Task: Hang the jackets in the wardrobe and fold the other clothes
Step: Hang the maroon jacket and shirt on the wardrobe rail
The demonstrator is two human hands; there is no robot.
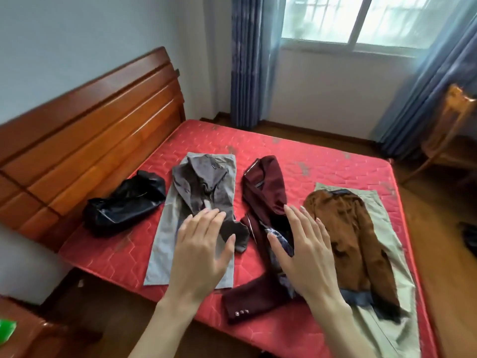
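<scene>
Here both hands, left hand [204, 249] and right hand [304, 249], hover spread and empty above the maroon jacket [263, 192]

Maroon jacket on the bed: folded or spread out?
Spread out, not folded: the maroon jacket lies loosely along the red mattress, one buttoned sleeve stretched toward the near edge.

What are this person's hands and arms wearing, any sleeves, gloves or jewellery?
Nothing shows: the left hand and right hand are bare, without gloves, rings or a watch. Both forearms are uncovered down to the frame's bottom edge, so no sleeve is in view.
</scene>
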